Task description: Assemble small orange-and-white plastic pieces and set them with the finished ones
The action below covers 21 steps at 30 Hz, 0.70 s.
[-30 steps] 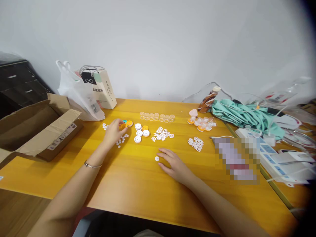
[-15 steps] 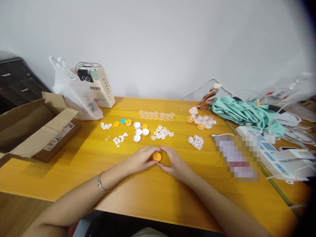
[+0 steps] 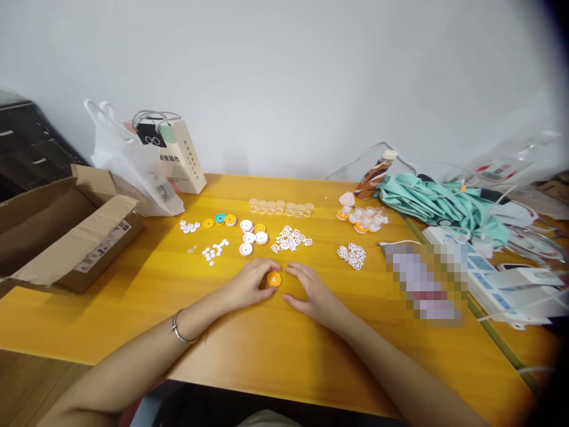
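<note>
My left hand (image 3: 249, 283) is closed around a small orange disc (image 3: 274, 279) with a white centre, holding it against the yellow table (image 3: 133, 296). My right hand (image 3: 313, 292) lies flat and open just right of the disc, fingers apart, touching the tabletop. Beyond the hands lie white round caps (image 3: 249, 238), small white buttons (image 3: 214, 250), white lace-like pieces (image 3: 291, 238), and orange and teal discs (image 3: 220, 220). A row of clear cups (image 3: 281, 207) stands further back.
An open cardboard box (image 3: 66, 231) sits at the left edge, with a plastic bag (image 3: 133, 166) and a paper bag (image 3: 182, 157) behind it. On the right lie a teal cloth (image 3: 440, 204), a brown bottle (image 3: 371, 178), a power strip (image 3: 489, 279) and more finished discs (image 3: 364, 219).
My left hand took an orange disc from the far group, brought it to the table's middle and set it over the small white piece. Now the right hand has let go and lies flat.
</note>
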Each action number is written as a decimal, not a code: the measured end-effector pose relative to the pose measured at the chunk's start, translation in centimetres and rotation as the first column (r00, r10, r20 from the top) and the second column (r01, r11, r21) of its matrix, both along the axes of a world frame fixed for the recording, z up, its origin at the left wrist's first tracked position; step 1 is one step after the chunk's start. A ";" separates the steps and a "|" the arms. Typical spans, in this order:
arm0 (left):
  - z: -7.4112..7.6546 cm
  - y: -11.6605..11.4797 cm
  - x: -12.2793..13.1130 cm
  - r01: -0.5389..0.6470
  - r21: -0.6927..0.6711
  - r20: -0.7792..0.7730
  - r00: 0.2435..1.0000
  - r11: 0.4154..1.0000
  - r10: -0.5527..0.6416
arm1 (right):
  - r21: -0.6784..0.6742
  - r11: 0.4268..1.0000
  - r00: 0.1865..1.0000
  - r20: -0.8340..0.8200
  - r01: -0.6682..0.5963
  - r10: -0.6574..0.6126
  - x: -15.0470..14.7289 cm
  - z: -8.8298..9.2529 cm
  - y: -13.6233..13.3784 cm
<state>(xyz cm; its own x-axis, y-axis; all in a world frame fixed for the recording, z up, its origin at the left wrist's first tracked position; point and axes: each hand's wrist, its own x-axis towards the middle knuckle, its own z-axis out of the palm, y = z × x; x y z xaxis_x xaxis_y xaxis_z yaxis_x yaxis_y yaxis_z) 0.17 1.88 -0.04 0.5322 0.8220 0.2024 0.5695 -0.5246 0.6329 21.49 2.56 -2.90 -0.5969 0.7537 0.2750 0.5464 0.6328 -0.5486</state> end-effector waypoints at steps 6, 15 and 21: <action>2.8 0.4 -1.3 0.014 0.090 0.016 1.000 0.996 -0.016 | 0.007 1.000 1.000 0.009 0.002 -0.002 0.1 -0.1 0.0; 6.1 3.5 -16.6 -0.600 0.112 -0.474 0.668 0.792 0.573 | 0.002 1.000 0.999 0.046 0.012 -0.012 0.2 0.5 -0.2; 3.9 4.6 -18.8 -0.615 -0.041 -0.569 0.662 0.787 0.488 | 0.008 1.000 0.999 0.045 0.007 -0.008 0.2 0.8 -0.3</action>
